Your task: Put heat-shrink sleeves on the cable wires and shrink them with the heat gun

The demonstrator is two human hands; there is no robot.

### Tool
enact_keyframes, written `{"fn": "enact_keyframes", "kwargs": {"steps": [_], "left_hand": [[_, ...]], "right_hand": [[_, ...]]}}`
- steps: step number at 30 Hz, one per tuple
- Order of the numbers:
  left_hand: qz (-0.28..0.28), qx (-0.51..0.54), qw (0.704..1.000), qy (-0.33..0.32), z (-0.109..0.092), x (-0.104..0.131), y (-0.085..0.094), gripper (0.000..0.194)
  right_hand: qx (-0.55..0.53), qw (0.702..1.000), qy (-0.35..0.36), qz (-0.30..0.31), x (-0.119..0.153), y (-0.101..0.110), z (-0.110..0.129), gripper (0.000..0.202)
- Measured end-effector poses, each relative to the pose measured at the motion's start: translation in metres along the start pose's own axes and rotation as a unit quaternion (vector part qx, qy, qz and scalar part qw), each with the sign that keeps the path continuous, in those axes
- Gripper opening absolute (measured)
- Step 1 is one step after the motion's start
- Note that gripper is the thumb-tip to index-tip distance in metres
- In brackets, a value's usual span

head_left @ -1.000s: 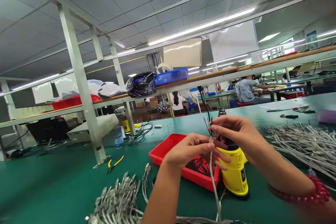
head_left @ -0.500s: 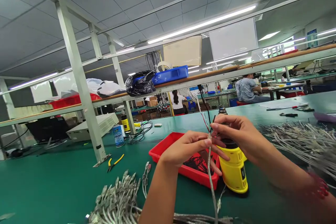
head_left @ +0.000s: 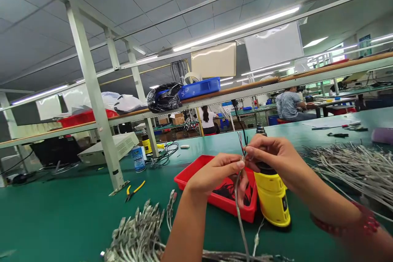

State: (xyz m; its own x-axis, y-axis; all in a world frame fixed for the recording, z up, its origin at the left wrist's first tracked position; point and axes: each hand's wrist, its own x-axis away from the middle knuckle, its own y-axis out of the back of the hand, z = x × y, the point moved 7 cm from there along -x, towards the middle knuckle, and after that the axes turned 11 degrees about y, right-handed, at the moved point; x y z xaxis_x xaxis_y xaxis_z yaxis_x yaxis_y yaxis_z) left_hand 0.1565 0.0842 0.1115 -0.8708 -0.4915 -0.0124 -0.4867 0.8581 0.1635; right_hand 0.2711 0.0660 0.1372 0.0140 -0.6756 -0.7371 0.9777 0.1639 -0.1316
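Left hand (head_left: 219, 174) pinches grey clear-sheathed round cable (head_left: 240, 219) near its stripped upper end; right hand (head_left: 273, 151), fingertips together, at the thin red and black wires (head_left: 241, 141) sticking up there. Red rectangular plastic tray (head_left: 229, 208) behind left hand, short thin black pieces (head_left: 224, 190) inside. Yellow-and-black cylindrical tool (head_left: 272, 196) upright just beside tray. Grey cable bundles left (head_left: 135, 233) and right on green tabletop (head_left: 61, 217). Yellow-handled pliers (head_left: 139, 187) lie farther left, near a white metal post (head_left: 100, 123).

Blue bin (head_left: 202, 87) beside black bag (head_left: 162, 100) on shelf (head_left: 245, 90); dark panel (head_left: 57, 149), perhaps monitor, lower left.
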Motion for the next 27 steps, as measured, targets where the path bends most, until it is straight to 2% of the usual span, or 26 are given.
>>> {"fn": "enact_keyframes", "kwargs": {"steps": [4, 9, 14, 17, 23, 27], "left_hand": [[-0.016, -0.012, 1.000, 0.004, -0.003, 0.003, -0.001, 0.038], [0.007, -0.012, 1.000, 0.010, 0.000, 0.001, -0.003, 0.045], [-0.003, -0.006, 1.000, 0.011, 0.002, 0.000, 0.001, 0.045], [-0.016, -0.011, 1.000, 0.011, -0.001, 0.003, 0.001, 0.044], [-0.014, -0.027, 1.000, -0.005, -0.011, 0.009, -0.008, 0.045], [-0.015, -0.041, 0.999, -0.018, -0.016, 0.012, -0.011, 0.044]], "right_hand": [[-0.005, 1.000, 0.007, -0.006, 0.000, -0.001, -0.004, 0.030], [-0.012, 1.000, 0.018, -0.017, 0.000, 0.000, -0.007, 0.032], [0.041, 0.998, 0.048, -0.026, 0.000, 0.000, -0.001, 0.034], [0.052, 0.996, 0.063, -0.032, 0.001, 0.000, 0.001, 0.032], [0.022, 0.998, 0.041, -0.035, 0.003, -0.003, 0.004, 0.035], [0.033, 0.998, 0.050, -0.036, 0.004, -0.003, 0.009, 0.034]]}}
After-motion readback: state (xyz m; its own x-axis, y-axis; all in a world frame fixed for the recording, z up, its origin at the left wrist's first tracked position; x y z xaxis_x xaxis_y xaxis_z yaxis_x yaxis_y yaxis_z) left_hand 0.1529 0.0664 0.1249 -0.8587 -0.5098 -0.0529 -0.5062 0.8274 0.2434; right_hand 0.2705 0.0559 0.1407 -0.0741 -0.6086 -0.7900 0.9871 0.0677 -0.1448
